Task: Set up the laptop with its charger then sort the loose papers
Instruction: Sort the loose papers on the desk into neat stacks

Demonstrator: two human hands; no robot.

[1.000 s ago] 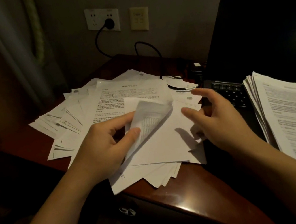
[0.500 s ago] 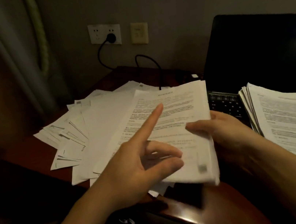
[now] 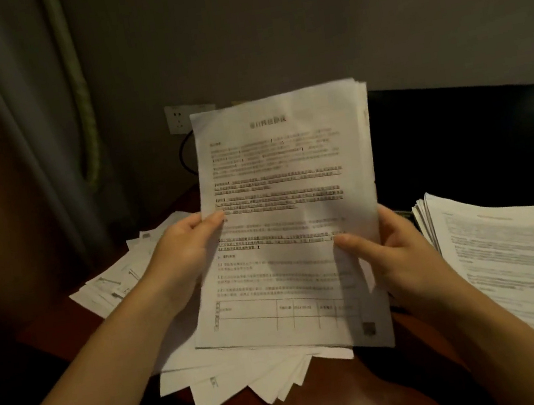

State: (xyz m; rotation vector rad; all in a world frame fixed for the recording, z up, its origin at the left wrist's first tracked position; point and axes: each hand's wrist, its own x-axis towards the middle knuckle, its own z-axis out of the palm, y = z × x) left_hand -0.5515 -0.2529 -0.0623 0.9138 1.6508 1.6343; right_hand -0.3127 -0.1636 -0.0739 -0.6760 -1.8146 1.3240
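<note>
Pinching the sheaf, left hand and right hand have raised it upright.

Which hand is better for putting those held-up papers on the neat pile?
Probably the right. The right hand grips the held papers by the edge nearest the neat pile, which lies just beside it. The left hand holds the far edge, above the loose sheets.

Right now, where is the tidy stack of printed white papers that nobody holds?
In the head view, the tidy stack of printed white papers lies at the right, before the black laptop screen, beside the right hand holding raised printed sheets.
</note>
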